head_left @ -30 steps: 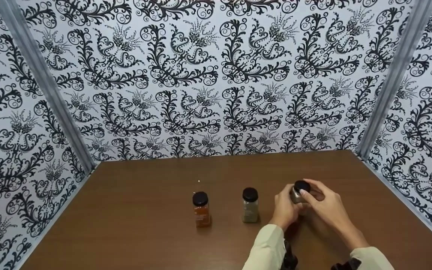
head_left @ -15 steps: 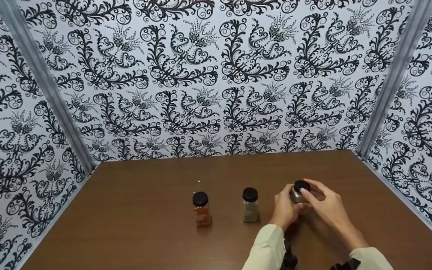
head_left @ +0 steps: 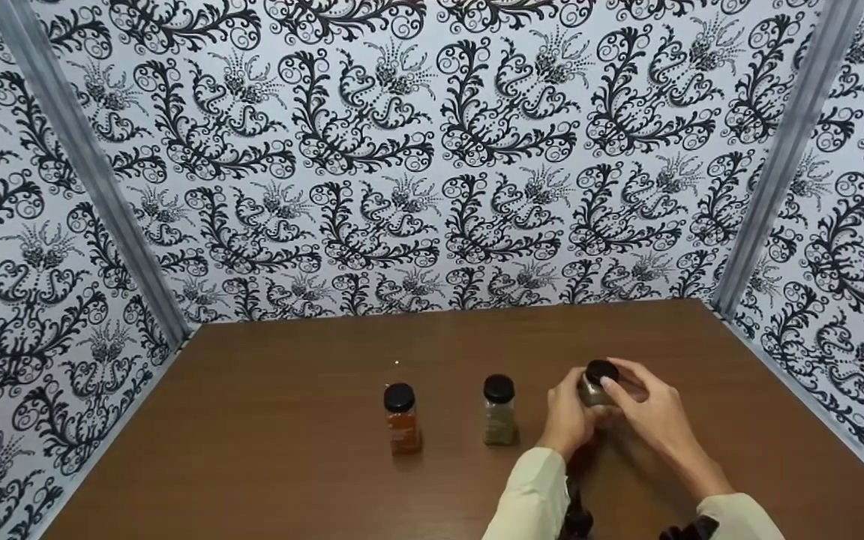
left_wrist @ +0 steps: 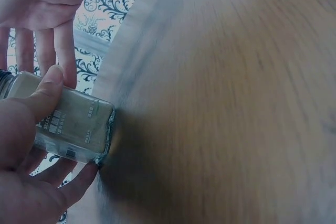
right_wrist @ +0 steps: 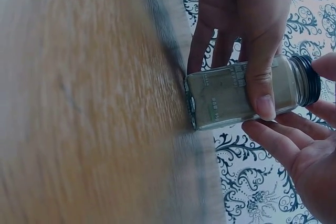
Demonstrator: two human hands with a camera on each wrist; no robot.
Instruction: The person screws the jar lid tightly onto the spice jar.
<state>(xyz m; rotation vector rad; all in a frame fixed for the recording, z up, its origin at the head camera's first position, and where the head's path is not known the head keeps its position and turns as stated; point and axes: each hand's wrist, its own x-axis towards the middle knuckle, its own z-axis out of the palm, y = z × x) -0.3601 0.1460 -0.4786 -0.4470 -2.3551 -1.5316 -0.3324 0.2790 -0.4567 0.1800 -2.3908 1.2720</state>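
At the right of the table, both hands hold a clear glass spice jar [right_wrist: 223,95] with a black lid [head_left: 601,370] and grey-brown powder inside. My left hand [head_left: 568,416] grips the jar's body, its thumb lying across the printed side in the left wrist view. The fingers and thumb of my right hand [head_left: 657,409] pinch the lid, which looks seated on the jar. In the right wrist view the base is close to the table; whether it touches, I cannot tell. Left of the hands stand a jar of greenish powder [head_left: 499,420] and a jar of orange-red powder [head_left: 403,431], both black-lidded.
The brown wooden table [head_left: 289,420] runs back to a white wall [head_left: 372,225] with black scroll patterns. Grey strips [head_left: 784,165] mark the wall corners. A tiny white speck [head_left: 397,362] lies behind the orange-red jar.
Hands and held jar stay almost where they were. The whole head view has shifted very slightly left; the two standing jars keep their places on the table.
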